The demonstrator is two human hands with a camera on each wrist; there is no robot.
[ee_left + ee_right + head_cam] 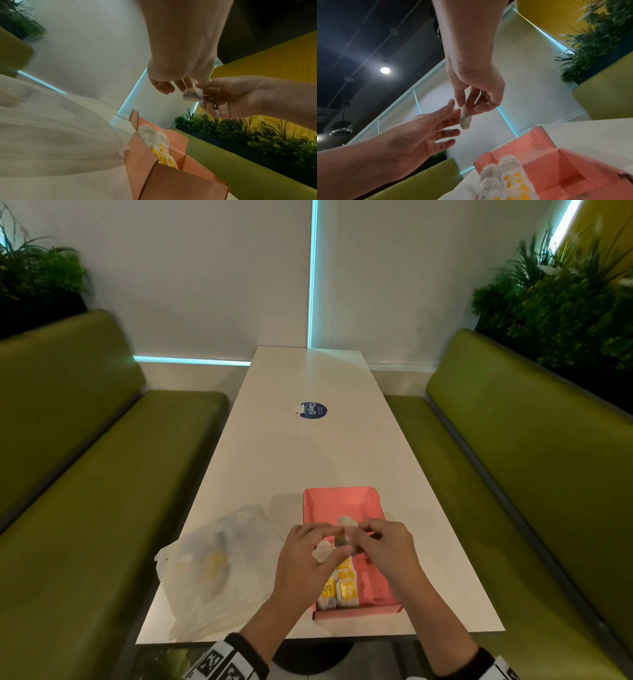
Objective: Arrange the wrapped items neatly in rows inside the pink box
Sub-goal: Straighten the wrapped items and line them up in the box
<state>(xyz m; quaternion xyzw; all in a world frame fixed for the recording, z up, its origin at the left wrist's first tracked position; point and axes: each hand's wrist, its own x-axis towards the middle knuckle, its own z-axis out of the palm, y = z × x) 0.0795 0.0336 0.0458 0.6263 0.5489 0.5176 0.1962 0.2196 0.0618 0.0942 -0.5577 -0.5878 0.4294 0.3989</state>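
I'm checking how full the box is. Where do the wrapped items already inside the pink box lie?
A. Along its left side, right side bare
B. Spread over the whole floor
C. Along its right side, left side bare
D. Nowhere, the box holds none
A: the wrapped items sit along the left wall of the pink box, whose right part shows bare pink floor.

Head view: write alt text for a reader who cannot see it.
Both hands, left hand and right hand, pinch one small wrapped item above an open pink box on a white table. Wrapped items line the box's left side; a plastic bag lies beside it.
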